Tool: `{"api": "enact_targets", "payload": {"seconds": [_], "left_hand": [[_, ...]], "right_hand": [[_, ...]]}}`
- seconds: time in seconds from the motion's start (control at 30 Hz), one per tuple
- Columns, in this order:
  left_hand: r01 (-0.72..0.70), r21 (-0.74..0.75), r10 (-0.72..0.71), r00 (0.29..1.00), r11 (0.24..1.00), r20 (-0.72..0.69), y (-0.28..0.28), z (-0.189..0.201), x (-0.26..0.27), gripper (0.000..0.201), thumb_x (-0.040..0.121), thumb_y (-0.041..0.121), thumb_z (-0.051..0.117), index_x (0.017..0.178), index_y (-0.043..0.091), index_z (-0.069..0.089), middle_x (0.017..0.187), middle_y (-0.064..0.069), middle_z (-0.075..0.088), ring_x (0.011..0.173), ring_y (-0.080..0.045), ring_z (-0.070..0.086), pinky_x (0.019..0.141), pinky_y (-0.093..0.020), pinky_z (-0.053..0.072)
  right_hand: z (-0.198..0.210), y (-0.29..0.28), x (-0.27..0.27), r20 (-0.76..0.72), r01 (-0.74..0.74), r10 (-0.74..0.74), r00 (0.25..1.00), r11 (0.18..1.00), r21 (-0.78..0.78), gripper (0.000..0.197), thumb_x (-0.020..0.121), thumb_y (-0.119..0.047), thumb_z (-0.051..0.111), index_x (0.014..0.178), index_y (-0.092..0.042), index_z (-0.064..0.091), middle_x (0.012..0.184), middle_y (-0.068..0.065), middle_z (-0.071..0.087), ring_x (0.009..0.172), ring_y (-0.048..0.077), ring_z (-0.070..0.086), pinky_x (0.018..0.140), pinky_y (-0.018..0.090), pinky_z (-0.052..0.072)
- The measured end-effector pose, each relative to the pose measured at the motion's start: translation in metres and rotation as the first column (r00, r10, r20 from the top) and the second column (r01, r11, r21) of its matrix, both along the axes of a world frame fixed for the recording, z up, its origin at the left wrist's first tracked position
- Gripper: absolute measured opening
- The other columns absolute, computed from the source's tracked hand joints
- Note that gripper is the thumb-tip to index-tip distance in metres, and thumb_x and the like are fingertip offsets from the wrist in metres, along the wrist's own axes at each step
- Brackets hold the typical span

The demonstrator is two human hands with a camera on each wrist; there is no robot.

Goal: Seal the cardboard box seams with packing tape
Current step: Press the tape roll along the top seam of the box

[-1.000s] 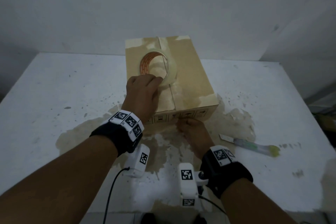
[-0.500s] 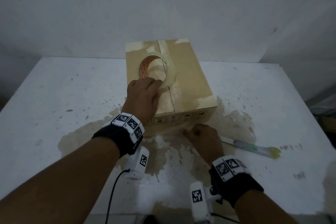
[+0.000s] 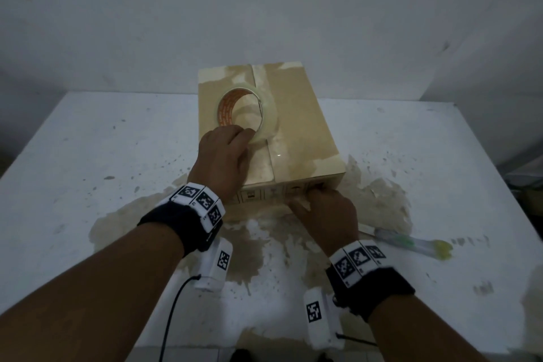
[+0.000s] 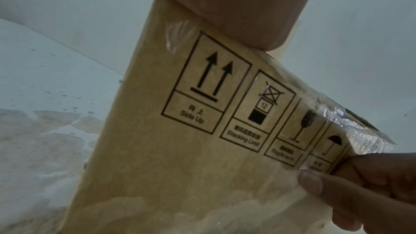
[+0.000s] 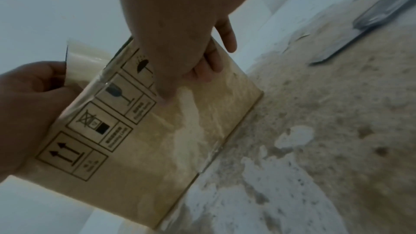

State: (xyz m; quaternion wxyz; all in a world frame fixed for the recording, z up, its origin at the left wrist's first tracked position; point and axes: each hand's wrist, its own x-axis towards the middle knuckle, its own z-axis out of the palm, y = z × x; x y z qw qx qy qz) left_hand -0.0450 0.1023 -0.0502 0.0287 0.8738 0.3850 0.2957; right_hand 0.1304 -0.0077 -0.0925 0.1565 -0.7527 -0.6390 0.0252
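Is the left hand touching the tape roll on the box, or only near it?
Touching. The head view shows the left hand gripping the near rim of the tape roll, with no gap; the right wrist view shows the same grip.

Dim, flat light; wrist views soft, edge-warped.

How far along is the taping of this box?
Roughly midway, it seems. Done: a tape strip lies along the near part of the top seam of the box. In hand: the left hand grips the roll standing on the box, and the right hand presses the tape's end onto the front face. Left: likely run the roll to the far edge, then cut, perhaps with the knife.
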Motion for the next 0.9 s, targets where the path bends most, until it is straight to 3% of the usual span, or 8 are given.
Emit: {"api": "enact_targets", "payload": {"seconds": [0.07,0.23,0.47,0.57,0.63,0.7,0.8,0.9], "left_hand": [[-0.001,0.001,0.001,1.0,1.0,0.006,0.0,0.001,0.0,0.031,0.075,-0.003,0.058,0.106,-0.002,0.059,0.095,-0.024,0.065,0.083,-0.039,0.06,0.073,-0.047,0.05],[-0.001,0.01,0.001,1.0,1.0,0.001,-0.002,0.002,0.0,0.031,0.074,-0.004,0.06,0.105,-0.004,0.059,0.093,-0.025,0.065,0.082,-0.039,0.06,0.071,-0.044,0.049],[0.001,0.014,-0.001,1.0,1.0,0.014,-0.001,0.001,0.001,0.03,0.074,-0.005,0.06,0.104,-0.004,0.059,0.094,-0.026,0.064,0.082,-0.039,0.06,0.071,-0.044,0.048],[0.006,0.012,-0.006,1.0,1.0,0.026,-0.002,0.002,0.001,0.031,0.074,-0.006,0.06,0.104,-0.004,0.059,0.094,-0.027,0.064,0.083,-0.039,0.06,0.072,-0.044,0.049],[-0.001,0.005,0.001,1.0,1.0,0.027,-0.001,0.001,0.001,0.03,0.074,-0.006,0.059,0.104,-0.005,0.059,0.095,-0.026,0.064,0.083,-0.04,0.059,0.073,-0.045,0.049],[0.001,-0.003,-0.001,1.0,1.0,0.028,-0.002,0.001,0.001,0.03,0.075,-0.005,0.059,0.105,-0.005,0.059,0.095,-0.027,0.064,0.083,-0.04,0.059,0.073,-0.044,0.049],[0.008,-0.005,-0.008,1.0,1.0,0.026,-0.002,0.002,0.001,0.03,0.075,-0.005,0.058,0.105,-0.005,0.059,0.095,-0.027,0.064,0.084,-0.04,0.059,0.073,-0.044,0.049],[0.012,-0.01,-0.012,0.999,1.0,0.033,-0.002,0.002,0.0,0.031,0.075,-0.006,0.058,0.105,-0.005,0.059,0.095,-0.026,0.063,0.085,-0.04,0.058,0.074,-0.045,0.05]], "right_hand": [[0.005,-0.001,-0.003,-0.042,-0.003,0.004,0.999,1.0,0.013,0.053,0.079,-0.063,0.052,0.059,-0.016,0.064,0.056,0.004,0.065,0.054,0.023,0.062,0.049,0.022,0.032],[0.029,0.008,-0.015,-0.072,0.038,-0.047,0.996,0.992,-0.121,0.073,0.072,-0.081,0.034,0.039,-0.017,0.041,0.037,-0.007,0.035,0.034,0.007,0.033,0.04,0.017,0.024],[0.026,0.01,-0.022,0.002,0.07,-0.071,0.997,0.976,-0.207,0.07,0.076,-0.078,0.033,0.043,-0.017,0.042,0.043,-0.004,0.038,0.047,0.019,0.049,0.049,0.024,0.034],[0.021,0.009,-0.016,0.021,0.03,-0.026,0.999,0.972,-0.232,0.059,0.083,-0.066,0.044,0.067,-0.013,0.063,0.069,0.004,0.065,0.072,0.025,0.065,0.062,0.029,0.038],[0.013,0.005,-0.013,0.037,0.012,-0.003,0.999,0.967,-0.256,0.051,0.086,-0.059,0.046,0.088,-0.013,0.066,0.09,0.007,0.07,0.087,0.027,0.065,0.068,0.032,0.038],[0.007,-0.001,-0.012,0.014,-0.028,0.032,0.999,0.972,-0.234,0.049,0.089,-0.056,0.043,0.091,-0.012,0.065,0.091,0.008,0.07,0.088,0.027,0.064,0.066,0.03,0.036],[0.01,-0.007,-0.022,-0.25,-0.193,0.148,0.957,0.967,-0.167,0.033,0.09,-0.042,0.048,0.087,-0.013,0.064,0.074,0.002,0.063,0.07,0.019,0.06,0.062,0.024,0.037],[0.021,-0.002,-0.028,-0.628,-0.248,0.117,0.769,0.961,-0.125,0.012,0.087,-0.026,0.055,0.093,-0.019,0.063,0.06,-0.006,0.053,0.052,0.01,0.049,0.056,0.024,0.042]]}}
